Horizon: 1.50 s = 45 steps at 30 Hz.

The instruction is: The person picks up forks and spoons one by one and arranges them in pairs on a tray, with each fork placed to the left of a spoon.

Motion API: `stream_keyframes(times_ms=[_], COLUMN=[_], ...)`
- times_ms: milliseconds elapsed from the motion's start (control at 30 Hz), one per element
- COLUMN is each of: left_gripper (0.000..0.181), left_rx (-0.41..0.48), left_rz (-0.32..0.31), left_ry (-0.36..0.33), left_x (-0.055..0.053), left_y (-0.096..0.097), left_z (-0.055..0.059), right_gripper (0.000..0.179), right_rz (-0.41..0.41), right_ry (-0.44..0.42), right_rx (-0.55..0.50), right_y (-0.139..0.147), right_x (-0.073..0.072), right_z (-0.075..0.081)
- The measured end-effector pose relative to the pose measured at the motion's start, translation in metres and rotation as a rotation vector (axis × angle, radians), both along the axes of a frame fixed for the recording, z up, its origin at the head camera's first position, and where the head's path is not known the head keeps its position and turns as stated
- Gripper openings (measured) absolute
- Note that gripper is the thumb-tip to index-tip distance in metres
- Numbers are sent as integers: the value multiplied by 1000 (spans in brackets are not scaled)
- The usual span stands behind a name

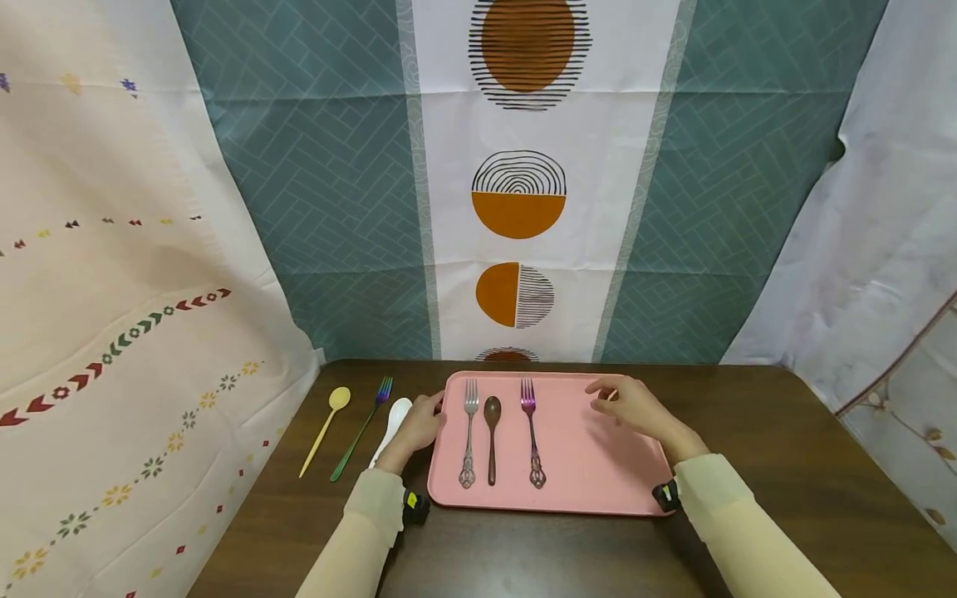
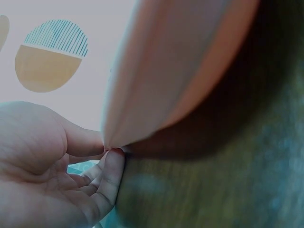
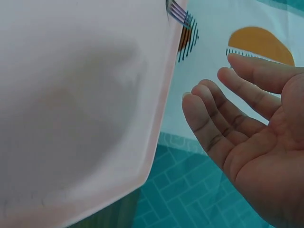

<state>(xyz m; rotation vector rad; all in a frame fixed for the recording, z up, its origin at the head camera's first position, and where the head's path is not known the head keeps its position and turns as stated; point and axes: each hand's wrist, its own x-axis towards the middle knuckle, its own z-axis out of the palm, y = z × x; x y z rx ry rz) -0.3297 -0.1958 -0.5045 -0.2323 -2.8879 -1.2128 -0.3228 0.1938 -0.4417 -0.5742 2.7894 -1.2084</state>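
Observation:
At the left side of the pink tray, my left hand pinches the rim between thumb and fingers; the left wrist view shows the thumb and a fingertip meeting at its edge. My right hand hovers over the tray's right part, fingers loosely spread and holding nothing. On the tray lie a silver fork, a dark brown spoon and a purple fork, side by side with their handles toward me. The purple fork's tines show at the top of the right wrist view.
Left of the tray on the dark wooden table lie a yellow spoon, a rainbow-green fork and a white spoon, partly hidden by my left hand. Patterned cloths hang behind the table and along both sides.

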Motion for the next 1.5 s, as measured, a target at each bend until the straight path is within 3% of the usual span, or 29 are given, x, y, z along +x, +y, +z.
stream_keyframes(times_ms=[300, 767, 1167, 1500], left_gripper=[51, 52, 51, 51], left_rx=[-2, -19, 1, -7], left_rz=[7, 7, 9, 0], left_ry=[-2, 3, 3, 6], left_x=[-4, 3, 3, -3], left_y=[1, -6, 0, 0], left_z=[1, 9, 1, -1], right_gripper=[32, 35, 38, 37], right_rz=[-29, -72, -92, -129], right_ry=[-11, 1, 9, 4], right_rx=[-4, -71, -71, -71], right_y=[19, 36, 68, 80], right_x=[1, 5, 11, 6], right_z=[4, -7, -3, -14])
